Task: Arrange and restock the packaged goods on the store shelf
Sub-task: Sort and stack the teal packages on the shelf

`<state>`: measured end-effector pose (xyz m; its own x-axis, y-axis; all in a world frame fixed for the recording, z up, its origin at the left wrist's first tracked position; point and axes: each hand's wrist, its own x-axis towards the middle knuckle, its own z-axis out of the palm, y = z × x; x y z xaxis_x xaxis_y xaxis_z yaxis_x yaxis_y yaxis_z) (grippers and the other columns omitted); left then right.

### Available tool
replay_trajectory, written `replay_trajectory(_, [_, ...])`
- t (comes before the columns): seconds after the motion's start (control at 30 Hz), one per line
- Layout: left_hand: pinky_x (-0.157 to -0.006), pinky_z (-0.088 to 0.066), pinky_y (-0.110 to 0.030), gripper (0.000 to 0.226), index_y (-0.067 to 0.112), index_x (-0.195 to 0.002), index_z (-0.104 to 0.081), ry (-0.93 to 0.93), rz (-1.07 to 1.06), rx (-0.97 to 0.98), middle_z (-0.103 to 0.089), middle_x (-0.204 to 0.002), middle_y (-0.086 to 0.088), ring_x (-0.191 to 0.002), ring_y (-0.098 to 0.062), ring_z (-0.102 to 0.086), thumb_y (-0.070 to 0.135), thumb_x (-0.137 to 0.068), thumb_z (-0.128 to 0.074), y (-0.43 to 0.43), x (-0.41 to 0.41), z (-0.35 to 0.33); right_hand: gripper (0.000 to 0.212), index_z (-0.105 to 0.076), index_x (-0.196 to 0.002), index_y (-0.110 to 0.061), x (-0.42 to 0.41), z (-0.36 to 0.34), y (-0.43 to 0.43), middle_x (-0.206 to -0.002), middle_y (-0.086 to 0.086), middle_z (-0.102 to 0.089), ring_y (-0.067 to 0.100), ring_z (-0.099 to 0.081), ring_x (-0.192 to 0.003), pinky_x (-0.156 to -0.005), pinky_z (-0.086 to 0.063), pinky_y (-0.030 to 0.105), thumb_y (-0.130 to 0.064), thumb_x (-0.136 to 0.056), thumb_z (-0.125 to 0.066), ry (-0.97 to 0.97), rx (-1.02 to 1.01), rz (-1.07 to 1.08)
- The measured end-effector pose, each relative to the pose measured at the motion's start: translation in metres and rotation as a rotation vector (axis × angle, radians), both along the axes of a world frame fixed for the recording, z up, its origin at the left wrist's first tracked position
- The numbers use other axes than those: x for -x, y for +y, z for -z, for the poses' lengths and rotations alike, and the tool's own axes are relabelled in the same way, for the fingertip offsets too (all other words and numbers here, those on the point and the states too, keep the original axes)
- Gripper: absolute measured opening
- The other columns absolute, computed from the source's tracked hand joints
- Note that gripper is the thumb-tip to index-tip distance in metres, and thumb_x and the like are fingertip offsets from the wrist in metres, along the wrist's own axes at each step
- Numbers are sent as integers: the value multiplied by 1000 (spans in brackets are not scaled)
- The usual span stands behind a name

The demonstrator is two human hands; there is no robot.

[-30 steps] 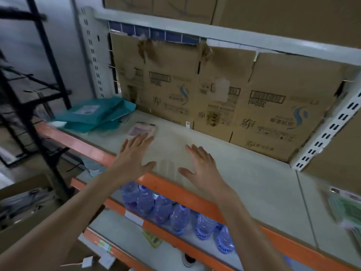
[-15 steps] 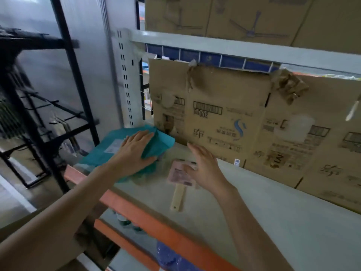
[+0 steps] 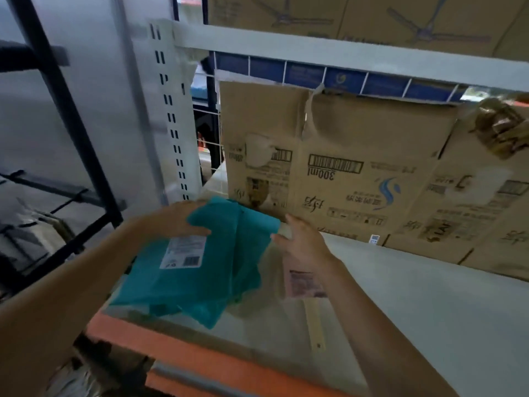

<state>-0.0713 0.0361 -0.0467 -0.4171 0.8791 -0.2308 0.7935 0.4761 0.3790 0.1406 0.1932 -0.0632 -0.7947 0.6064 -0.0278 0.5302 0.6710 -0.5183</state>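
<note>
At far left end of the shelf (image 3: 415, 296), right by the white slotted post (image 3: 171, 124), sits a loose stack of teal packs (image 3: 200, 282). They are soft and floppy, fanned a bit, w/ the front corners reaching almost to the orange front rail (image 3: 200, 359). The top one carries a white label (image 3: 184, 252) w/ barcode, facing up.

L hand (image 3: 174, 222) grips the top pack at its far-left edge: thumb lies across the top just above the label, and the fingers curl round the back edge, mostly hidden behind the teal.

R hand (image 3: 303, 245) is loose, fingers spread and fairly straight, holding nothing. It sits just beside the stack's right back corner, thumb tip at the corner; can't tell if it actually presses on it.

Under the R wrist lies a pink pack (image 3: 303, 283), flat on the shelf, just right of the teal stack. A cream stick (image 3: 313, 322) runs from it toward the front edge. Print on the pink pack is too blurred to read.

Back of the shelf is lined w/ flattened cardboard (image 3: 357, 156) stood on edge, print upside down, "300ml" and a barcode readable. Above its top edge a row of blue boxes (image 3: 309, 75) shows thru. The upper level holds brown boxes w/ ceiling-fan drawings (image 3: 372, 15). Black metal rack (image 3: 71, 116) stands off to the left, apart from this unit.
</note>
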Motion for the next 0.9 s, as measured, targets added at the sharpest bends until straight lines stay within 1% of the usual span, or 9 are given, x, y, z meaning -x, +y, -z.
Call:
replay_trajectory(0.13, [-102, -25, -23, 109, 21, -145, -25, -201, 41, 102, -34, -145, 1, -128, -16, -35, 78, -58, -58, 2, 33, 1, 44, -54, -118, -10, 26, 7, -4, -115, 8, -60, 24, -57, -102, -82, -46, 31, -40, -86, -61, -33, 99, 184])
replay_trajectory(0.23, [-91, -33, -18, 76, 18, -136, -42, -249, 66, 80, -48, -132, 1, -110, -10, -47, 51, -73, -69, 6, 56, 11, 39, -55, -114, -10, 40, 9, -10, -107, 7, -59, 23, -57, -98, -74, -41, 27, -35, -85, -64, -20, 143, 283])
replay_trajectory(0.33, [-64, -39, -15, 37, 17, -97, -61, -265, 69, -21, -59, -93, 7, -83, -7, -56, 32, -68, -80, 13, 73, 18, 24, -56, -105, -15, 46, 9, -15, -99, 7, -59, 18, -54, -87, -69, -39, 25, -26, -85, -64, -6, 136, 368])
replay_trajectory(0.43, [-57, -32, -24, 29, 19, -67, -49, -187, 80, -105, -51, -72, 4, -77, -19, -51, 21, -73, -78, 17, 86, 23, 21, -61, -106, -12, 49, 4, -21, -101, 9, -64, 21, -59, -89, -68, -42, 25, -20, -86, -62, 12, 104, 423])
replay_trajectory(0.53, [-62, -34, -26, 25, 18, -67, -50, -105, 140, -207, -50, -72, -1, -80, -23, -50, 12, -80, -70, 16, 87, 17, 13, -60, -100, -13, 48, -6, -30, -89, 3, -59, 22, -58, -87, -64, -42, 24, -18, -88, -59, 97, 55, 446])
replay_trajectory(0.6, [-73, -43, -29, 10, 3, -79, -60, -140, 141, -277, -59, -81, -12, -83, -27, -55, 8, -80, -69, 12, 86, 4, 9, -54, -83, -20, 47, -17, -37, -74, -5, -53, 16, -54, -78, -54, -36, 21, -17, -88, -60, 191, 17, 437])
replay_trajectory(0.7, [-55, -37, -7, 20, 7, -66, -53, -209, 172, -401, -54, -62, -2, -56, 1, -54, 0, -80, -66, -2, 79, -33, 10, -56, -79, -20, 44, -37, -45, -75, -3, -58, 15, -56, -75, -51, -33, 22, -16, -88, -61, 334, -21, 421])
replay_trajectory(0.77, [-53, -37, -10, 21, 11, -65, -53, -215, 192, -458, -59, -56, 1, -46, 4, -52, 3, -78, -67, -10, 77, -58, 5, -62, -82, -17, 42, -51, -52, -80, 0, -64, 18, -60, -78, -58, -40, 25, -16, -87, -62, 398, -47, 413])
replay_trajectory(0.9, [-61, -43, -28, 20, 17, -69, -56, -190, 276, -486, -64, -73, -18, -60, -15, -57, 3, -81, -65, -30, 65, -96, 7, -66, -90, -11, 38, -80, -65, -87, 0, -67, 13, -61, -80, -59, -45, 25, -16, -87, -62, 452, -82, 383])
